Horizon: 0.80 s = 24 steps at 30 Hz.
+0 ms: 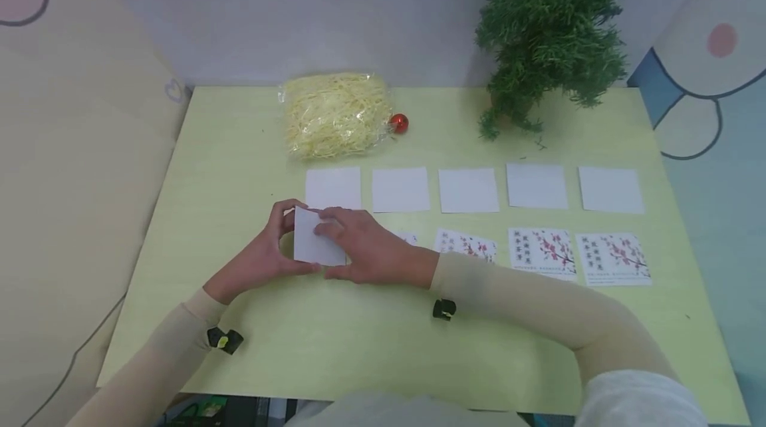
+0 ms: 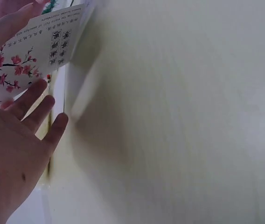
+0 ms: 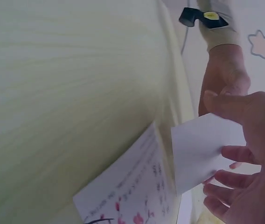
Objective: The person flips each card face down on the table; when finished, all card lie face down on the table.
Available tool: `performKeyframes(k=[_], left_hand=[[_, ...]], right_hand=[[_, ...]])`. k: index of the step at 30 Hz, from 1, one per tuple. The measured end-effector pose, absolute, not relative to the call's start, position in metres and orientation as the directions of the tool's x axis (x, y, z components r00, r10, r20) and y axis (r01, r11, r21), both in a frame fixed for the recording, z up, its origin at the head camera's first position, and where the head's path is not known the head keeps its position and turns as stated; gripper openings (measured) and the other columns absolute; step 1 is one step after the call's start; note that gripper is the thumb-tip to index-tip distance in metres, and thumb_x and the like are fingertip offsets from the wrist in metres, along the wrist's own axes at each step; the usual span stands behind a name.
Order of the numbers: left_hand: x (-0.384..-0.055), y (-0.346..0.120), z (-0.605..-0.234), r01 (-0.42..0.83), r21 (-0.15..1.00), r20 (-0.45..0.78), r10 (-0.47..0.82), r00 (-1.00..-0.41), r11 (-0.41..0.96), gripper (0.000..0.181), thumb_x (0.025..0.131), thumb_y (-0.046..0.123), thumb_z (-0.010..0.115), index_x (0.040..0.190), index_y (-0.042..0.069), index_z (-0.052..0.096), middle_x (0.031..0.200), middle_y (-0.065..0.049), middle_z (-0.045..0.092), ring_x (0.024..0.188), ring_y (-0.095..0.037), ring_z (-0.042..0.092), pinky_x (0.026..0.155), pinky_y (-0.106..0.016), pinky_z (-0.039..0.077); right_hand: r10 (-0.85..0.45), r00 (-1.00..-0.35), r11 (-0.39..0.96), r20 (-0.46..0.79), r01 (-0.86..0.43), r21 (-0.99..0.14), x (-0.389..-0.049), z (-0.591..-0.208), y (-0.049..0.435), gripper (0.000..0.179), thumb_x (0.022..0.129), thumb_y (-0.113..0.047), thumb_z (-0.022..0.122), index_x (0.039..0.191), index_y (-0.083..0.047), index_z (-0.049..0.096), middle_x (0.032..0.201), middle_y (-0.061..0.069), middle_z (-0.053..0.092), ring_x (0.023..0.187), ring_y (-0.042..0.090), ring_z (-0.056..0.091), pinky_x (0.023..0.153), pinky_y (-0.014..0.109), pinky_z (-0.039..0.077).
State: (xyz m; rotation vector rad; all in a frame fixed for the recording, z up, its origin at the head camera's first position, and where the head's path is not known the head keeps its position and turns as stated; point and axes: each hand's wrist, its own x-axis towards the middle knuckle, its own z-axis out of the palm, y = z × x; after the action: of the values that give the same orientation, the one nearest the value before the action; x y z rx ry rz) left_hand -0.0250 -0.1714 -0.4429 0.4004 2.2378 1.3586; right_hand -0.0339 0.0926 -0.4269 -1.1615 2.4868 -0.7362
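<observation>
In the head view, a card (image 1: 317,244) is raised over the table between both hands, blank white side up. Its other side shows in the left wrist view: a card (image 2: 23,60) printed with pink blossoms and dark characters. My left hand (image 1: 263,254) curves round the left side of it, thumb near the lower edge and fingers near the upper. From the right, my right hand (image 1: 377,247) holds the card, a finger lying over its blank face. In the right wrist view, the card (image 3: 202,149) stands close beside a printed card (image 3: 132,182) on the table.
Several blank white cards (image 1: 467,191) form a back row. Printed blossom cards (image 1: 541,254) lie in front of them, some partly covered by the right arm. Behind stand a bag of yellow shreds (image 1: 338,114), a red ball (image 1: 399,123) and a green plant (image 1: 550,41).
</observation>
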Motion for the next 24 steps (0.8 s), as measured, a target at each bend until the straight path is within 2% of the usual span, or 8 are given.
performKeyframes(k=[5, 7, 11, 15, 18, 20, 24], left_hand=[[-0.019, -0.175, -0.449, 0.089, 0.793, -0.242, 0.446, -0.862, 0.603, 0.112, 0.080, 0.034, 0.102, 0.167, 0.017, 0.032, 0.158, -0.010, 0.049, 0.143, -0.033, 0.049, 0.117, -0.056, 0.040], [-0.018, -0.177, -0.451, 0.150, 0.756, -0.206, 0.449, -0.870, 0.638, 0.113, 0.080, 0.032, 0.102, 0.169, 0.015, 0.034, 0.158, -0.011, 0.048, 0.143, -0.034, 0.045, 0.118, -0.061, 0.036], [-0.017, -0.182, -0.454, 0.278, 0.699, -0.105, 0.479, -0.871, 0.659, 0.111, 0.080, 0.024, 0.101, 0.169, 0.010, 0.038, 0.157, -0.013, 0.051, 0.147, -0.037, 0.039, 0.117, -0.065, 0.026], [-0.017, -0.186, -0.459, 0.395, 0.621, -0.031, 0.524, -0.851, 0.677, 0.089, 0.081, 0.023, 0.100, 0.158, 0.012, 0.057, 0.153, -0.011, 0.055, 0.142, -0.036, 0.044, 0.108, -0.060, 0.031], [-0.017, -0.189, -0.463, 0.467, 0.558, -0.001, 0.563, -0.826, 0.686, 0.069, 0.084, 0.024, 0.099, 0.146, 0.014, 0.071, 0.149, -0.010, 0.058, 0.139, -0.034, 0.048, 0.102, -0.055, 0.033], [-0.017, -0.191, -0.463, 0.496, 0.526, 0.004, 0.581, -0.814, 0.691, 0.062, 0.085, 0.023, 0.098, 0.141, 0.014, 0.075, 0.148, -0.009, 0.060, 0.139, -0.034, 0.049, 0.100, -0.055, 0.034], [-0.016, -0.191, -0.458, 0.508, 0.508, 0.007, 0.587, -0.810, 0.696, 0.061, 0.083, 0.022, 0.098, 0.139, 0.013, 0.075, 0.148, -0.009, 0.060, 0.139, -0.035, 0.048, 0.100, -0.055, 0.034]], right_hand=[[-0.808, -0.585, 0.560, -0.071, -0.723, -0.404, -0.033, -0.435, 0.086, 0.061, 0.105, -0.046, 0.075, 0.154, -0.013, 0.060, 0.161, 0.011, 0.054, 0.147, 0.029, 0.055, 0.126, 0.045, 0.041], [-0.817, -0.571, 0.557, -0.075, -0.749, -0.360, -0.033, -0.437, 0.084, 0.059, 0.106, -0.047, 0.074, 0.152, -0.013, 0.062, 0.157, 0.010, 0.058, 0.143, 0.028, 0.058, 0.124, 0.044, 0.042], [-0.837, -0.541, 0.542, -0.075, -0.806, -0.238, -0.032, -0.443, 0.078, 0.049, 0.106, -0.048, 0.074, 0.140, -0.013, 0.070, 0.147, 0.009, 0.063, 0.135, 0.027, 0.059, 0.119, 0.042, 0.046], [-0.845, -0.530, 0.535, -0.077, -0.836, -0.124, -0.031, -0.448, 0.073, 0.042, 0.106, -0.049, 0.073, 0.130, -0.015, 0.074, 0.140, 0.006, 0.064, 0.128, 0.025, 0.058, 0.115, 0.039, 0.047], [-0.842, -0.535, 0.539, -0.063, -0.833, -0.128, -0.031, -0.447, 0.073, 0.044, 0.105, -0.050, 0.074, 0.131, -0.015, 0.074, 0.140, 0.005, 0.064, 0.131, 0.024, 0.057, 0.118, 0.040, 0.045], [-0.834, -0.548, 0.549, -0.058, -0.818, -0.170, -0.031, -0.444, 0.078, 0.047, 0.104, -0.049, 0.075, 0.133, -0.012, 0.072, 0.141, 0.005, 0.064, 0.136, 0.025, 0.056, 0.121, 0.041, 0.043], [-0.776, -0.629, 0.618, -0.057, -0.739, -0.268, -0.027, -0.434, 0.107, 0.061, 0.100, -0.054, 0.079, 0.137, -0.008, 0.068, 0.143, 0.007, 0.063, 0.139, 0.027, 0.054, 0.123, 0.044, 0.041]])
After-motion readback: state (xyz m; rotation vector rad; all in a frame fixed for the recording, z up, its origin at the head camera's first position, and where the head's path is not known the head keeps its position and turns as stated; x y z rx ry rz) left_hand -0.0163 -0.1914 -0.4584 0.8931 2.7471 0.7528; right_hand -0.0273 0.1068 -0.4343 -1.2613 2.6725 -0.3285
